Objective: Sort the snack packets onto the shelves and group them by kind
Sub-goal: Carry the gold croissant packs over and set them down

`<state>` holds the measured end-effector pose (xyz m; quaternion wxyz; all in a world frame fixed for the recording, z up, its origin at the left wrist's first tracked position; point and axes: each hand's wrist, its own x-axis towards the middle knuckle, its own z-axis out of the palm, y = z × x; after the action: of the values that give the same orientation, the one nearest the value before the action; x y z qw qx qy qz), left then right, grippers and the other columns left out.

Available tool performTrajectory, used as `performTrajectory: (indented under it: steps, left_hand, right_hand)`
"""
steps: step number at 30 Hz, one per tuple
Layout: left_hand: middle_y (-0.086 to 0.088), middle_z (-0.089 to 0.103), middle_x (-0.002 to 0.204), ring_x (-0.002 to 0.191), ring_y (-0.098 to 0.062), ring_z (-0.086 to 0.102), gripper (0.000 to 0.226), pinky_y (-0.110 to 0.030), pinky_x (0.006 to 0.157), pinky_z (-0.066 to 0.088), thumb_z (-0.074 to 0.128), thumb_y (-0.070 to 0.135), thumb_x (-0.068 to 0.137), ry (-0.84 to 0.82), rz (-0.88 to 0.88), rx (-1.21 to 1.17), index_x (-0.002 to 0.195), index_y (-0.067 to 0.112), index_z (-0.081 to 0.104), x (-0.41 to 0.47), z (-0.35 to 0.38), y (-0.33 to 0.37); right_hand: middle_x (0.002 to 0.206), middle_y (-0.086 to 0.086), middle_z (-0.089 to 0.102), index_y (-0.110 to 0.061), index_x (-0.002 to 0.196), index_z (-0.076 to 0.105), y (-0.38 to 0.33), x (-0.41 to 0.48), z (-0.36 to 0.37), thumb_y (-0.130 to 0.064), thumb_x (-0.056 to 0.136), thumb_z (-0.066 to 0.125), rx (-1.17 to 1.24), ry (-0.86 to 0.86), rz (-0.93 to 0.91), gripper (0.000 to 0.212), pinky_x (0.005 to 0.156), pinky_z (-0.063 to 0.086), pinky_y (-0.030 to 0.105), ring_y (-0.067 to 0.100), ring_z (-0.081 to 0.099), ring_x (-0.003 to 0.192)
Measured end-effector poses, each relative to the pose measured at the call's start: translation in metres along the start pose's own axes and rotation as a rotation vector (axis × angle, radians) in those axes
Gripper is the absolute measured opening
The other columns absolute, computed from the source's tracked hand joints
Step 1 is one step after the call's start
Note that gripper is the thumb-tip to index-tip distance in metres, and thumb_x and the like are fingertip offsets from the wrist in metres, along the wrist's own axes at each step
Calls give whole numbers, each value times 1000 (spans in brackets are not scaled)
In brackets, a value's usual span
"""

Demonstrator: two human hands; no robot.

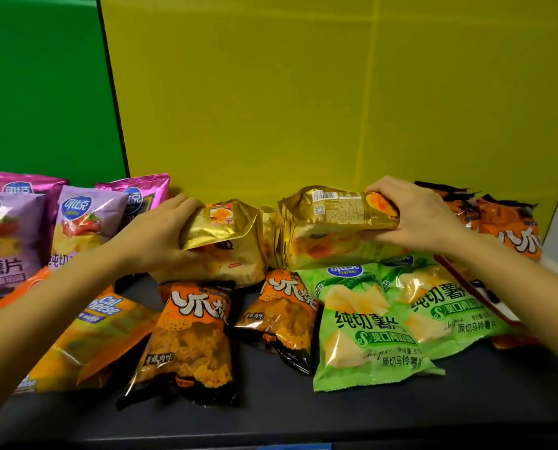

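Note:
My left hand grips a gold snack packet at the back middle of the dark shelf. My right hand grips a second gold packet, lying on its side with the barcode up; another gold packet shows between the two. Purple chip packets stand at the back left. In front lie two orange-and-black packets, two green chip packets and an orange Cal Cheese packet.
More orange-and-black packets are stacked at the back right, behind my right wrist. A yellow back wall and a green panel close the shelf. A bare strip of shelf runs along the front edge.

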<state>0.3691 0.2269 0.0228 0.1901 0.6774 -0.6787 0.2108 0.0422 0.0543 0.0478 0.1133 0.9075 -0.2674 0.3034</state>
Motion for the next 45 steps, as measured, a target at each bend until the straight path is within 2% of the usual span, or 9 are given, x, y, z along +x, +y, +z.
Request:
performTrajectory:
  steps: [8,13,15,20,27,31,34,40,45]
  left_hand:
    - [-5,50,122,98,-10,42,98,-27,81,38,41,69,57,-34,53,-94,138,13,38,-2,0,-4]
    - [1,46,113,97,-9,39,110,-20,78,28,29,84,57,-81,41,-52,145,19,28,6,4,-5]
    - [6,43,106,93,-9,40,118,-21,77,28,18,94,53,-85,22,-82,145,20,29,12,4,-9]
    - [-7,53,107,93,-16,48,112,-26,75,36,13,92,58,-37,70,-66,140,20,39,23,11,-9]
    - [-8,58,107,94,-23,56,94,-28,73,40,21,83,70,12,188,-57,137,21,44,24,18,1]
    - [-8,61,114,101,-26,58,100,-29,78,41,16,86,67,-9,163,-7,135,19,47,28,22,4]
    - [-8,61,118,105,-27,58,101,-34,82,44,8,85,69,20,164,102,134,20,49,30,23,3]
    - [-8,61,118,107,-26,57,105,-36,85,43,4,85,68,58,126,157,127,15,56,27,22,5]
    - [-12,59,121,109,-30,56,87,-40,85,44,28,73,72,113,68,165,128,12,53,12,11,10]
  right_hand:
    - [117,-1,60,-21,122,50,2,15,10,-57,63,70,50,-156,71,72,76,42,26,14,55,96]
    - [102,-5,58,-21,121,50,3,26,7,-56,67,68,68,-283,107,66,57,35,20,13,54,85]
    - [97,-8,56,-22,118,52,3,30,2,-54,67,69,90,-302,119,63,55,33,20,9,52,78]
    - [91,-12,53,-23,116,52,-2,28,2,-56,67,69,22,-277,130,62,54,30,19,6,49,74]
    - [118,-4,60,-24,125,50,-14,11,0,-59,66,67,-108,-80,75,71,72,34,23,16,57,98]
    - [124,-2,58,-23,130,45,-15,8,6,-61,68,64,-109,-187,113,75,79,41,25,18,56,105]
    - [124,2,59,-21,132,44,-9,10,10,-61,68,64,-19,-283,188,78,75,42,25,18,56,96]
    - [141,1,46,-25,142,32,-4,14,18,-66,65,61,58,-409,245,92,95,46,38,22,49,121]
    - [151,0,30,-26,147,18,-9,13,11,-64,71,57,-46,-434,232,94,107,34,44,22,30,136]
